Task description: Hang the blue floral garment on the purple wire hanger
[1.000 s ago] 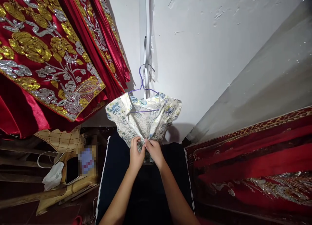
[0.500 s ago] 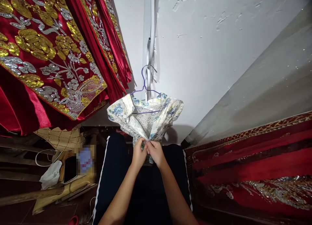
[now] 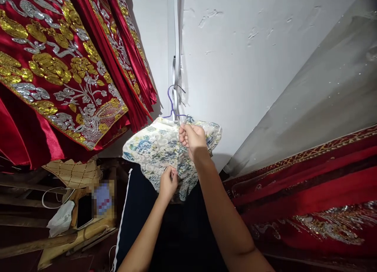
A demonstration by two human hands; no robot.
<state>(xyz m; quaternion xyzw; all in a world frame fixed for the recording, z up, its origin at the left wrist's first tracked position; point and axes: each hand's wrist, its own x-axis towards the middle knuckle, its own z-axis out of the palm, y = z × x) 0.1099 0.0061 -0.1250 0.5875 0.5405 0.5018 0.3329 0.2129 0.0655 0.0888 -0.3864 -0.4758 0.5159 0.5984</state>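
A cream dress (image 3: 153, 146) with blue and yellow flowers hangs from a purple wire hanger (image 3: 171, 103) in front of me. Its opening is closed along a straight zipper line (image 3: 178, 156) down the middle. My left hand (image 3: 169, 182) pinches the cloth beside the low end of that line. Up at the neckline, my right hand (image 3: 193, 137) is closed at the top of the line; the zipper pull is hidden inside its fingers. The lower part of the dress hangs between my knees, partly covered by my hands.
Red sequined garments (image 3: 59, 68) hang at the left. A bamboo chair (image 3: 88, 232) holds a phone (image 3: 85, 211) and a crumpled white bag (image 3: 61, 219). A white wall (image 3: 224, 75) stands ahead. Red embroidered fabric (image 3: 324, 193) lies at the right, under clear plastic sheeting (image 3: 330, 91).
My right hand has moved up from beside my left hand to the neckline, and the open V of the dress has closed. My left hand stays low on the cloth. The view has shifted slightly.
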